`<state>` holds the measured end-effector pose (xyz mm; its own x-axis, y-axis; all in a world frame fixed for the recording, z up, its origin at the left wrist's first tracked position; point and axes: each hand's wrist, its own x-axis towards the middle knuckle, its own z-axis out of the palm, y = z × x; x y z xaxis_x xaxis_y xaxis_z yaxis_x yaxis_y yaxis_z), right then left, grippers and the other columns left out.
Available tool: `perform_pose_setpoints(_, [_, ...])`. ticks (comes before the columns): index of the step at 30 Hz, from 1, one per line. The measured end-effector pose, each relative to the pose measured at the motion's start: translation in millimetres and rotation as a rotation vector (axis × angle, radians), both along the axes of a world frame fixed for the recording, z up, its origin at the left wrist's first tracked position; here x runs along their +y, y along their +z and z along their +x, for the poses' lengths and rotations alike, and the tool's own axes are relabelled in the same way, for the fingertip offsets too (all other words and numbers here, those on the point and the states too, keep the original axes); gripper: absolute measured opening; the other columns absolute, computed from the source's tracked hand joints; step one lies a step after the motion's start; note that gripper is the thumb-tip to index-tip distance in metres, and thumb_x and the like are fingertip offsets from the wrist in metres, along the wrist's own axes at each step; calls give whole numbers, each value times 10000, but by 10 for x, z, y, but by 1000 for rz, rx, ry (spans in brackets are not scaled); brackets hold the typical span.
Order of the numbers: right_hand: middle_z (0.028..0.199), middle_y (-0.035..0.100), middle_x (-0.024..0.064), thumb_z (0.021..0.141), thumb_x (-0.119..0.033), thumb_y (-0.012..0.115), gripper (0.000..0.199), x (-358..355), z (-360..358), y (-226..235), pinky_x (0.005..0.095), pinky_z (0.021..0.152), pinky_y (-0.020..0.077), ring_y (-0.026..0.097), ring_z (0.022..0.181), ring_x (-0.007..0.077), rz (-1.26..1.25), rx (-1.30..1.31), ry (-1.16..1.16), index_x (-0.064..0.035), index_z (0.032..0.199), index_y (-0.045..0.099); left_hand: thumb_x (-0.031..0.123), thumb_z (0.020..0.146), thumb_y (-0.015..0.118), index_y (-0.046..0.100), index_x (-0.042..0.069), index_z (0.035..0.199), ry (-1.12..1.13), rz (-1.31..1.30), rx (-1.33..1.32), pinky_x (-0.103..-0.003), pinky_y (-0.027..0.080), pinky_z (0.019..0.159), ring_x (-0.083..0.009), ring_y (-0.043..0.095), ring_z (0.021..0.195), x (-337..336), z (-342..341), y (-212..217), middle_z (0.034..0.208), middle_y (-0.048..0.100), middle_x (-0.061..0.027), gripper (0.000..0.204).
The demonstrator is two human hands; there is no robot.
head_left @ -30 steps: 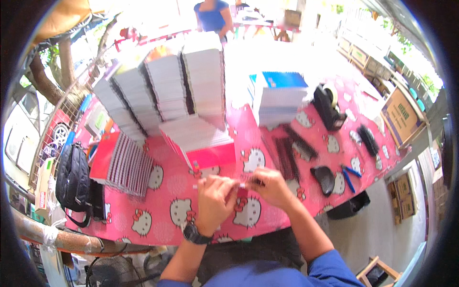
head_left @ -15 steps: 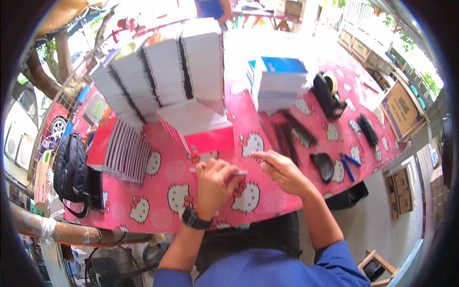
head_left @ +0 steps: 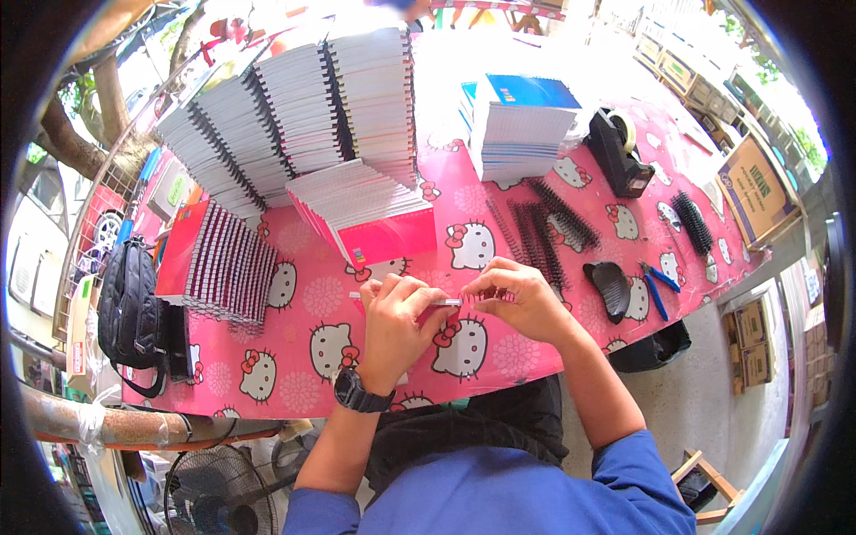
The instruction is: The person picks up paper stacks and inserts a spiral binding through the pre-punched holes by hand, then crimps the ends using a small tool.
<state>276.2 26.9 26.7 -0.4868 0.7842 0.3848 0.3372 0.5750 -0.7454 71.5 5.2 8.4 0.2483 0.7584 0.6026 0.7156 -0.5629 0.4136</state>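
A: Layout, left to right?
B: Black bag (head_left: pixel 132 312) far left, red notebooks (head_left: pixel 185 245) stacked just beside it, tall piles (head_left: pixel 299 125) behind. Pink cover on bench (head_left: pixel 526 357).
A: Left hand (head_left: pixel 397 312)?
B: Clamped on a thin booklet (head_left: pixel 448 302), mostly hidden by the hand, near the bench's front edge.
A: Right hand (head_left: pixel 522 301)?
B: Fingertips together on a dark coil (head_left: pixel 470 297), at booklet's right end. Can't tell if it's threaded.
A: Beyond?
B: Blue stack (head_left: pixel 522 125) farther back, loose coils (head_left: pixel 535 236) in front, black tray (head_left: pixel 608 290), tape dispenser (head_left: pixel 615 159) behind that, blue pliers (head_left: pixel 658 299) rightmost.
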Motion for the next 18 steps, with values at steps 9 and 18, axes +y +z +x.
perform_pose_setpoints(9, [826, 627, 123, 795, -108, 670, 374, -85, 20, 90, 335, 686, 493, 613, 745, 237, -406, -26, 30, -50, 1146, 555, 247, 658, 764, 663, 152, 844, 10, -16, 36, -366, 324, 791, -184, 536, 832, -12, 3, -8, 831, 603, 4, 233])
perform_pose_setpoints(18, [816, 639, 107, 849, 16, 542, 482, -109, 53, 144, 290, 639, 504, 623, 701, 151, -320, -179, 26, -88, 1309, 438, 255, 717, 714, 636, 154, 950, -109, -47, 90, -372, 330, 783, -197, 534, 871, -87, 37, 42, 916, 592, -20, 265])
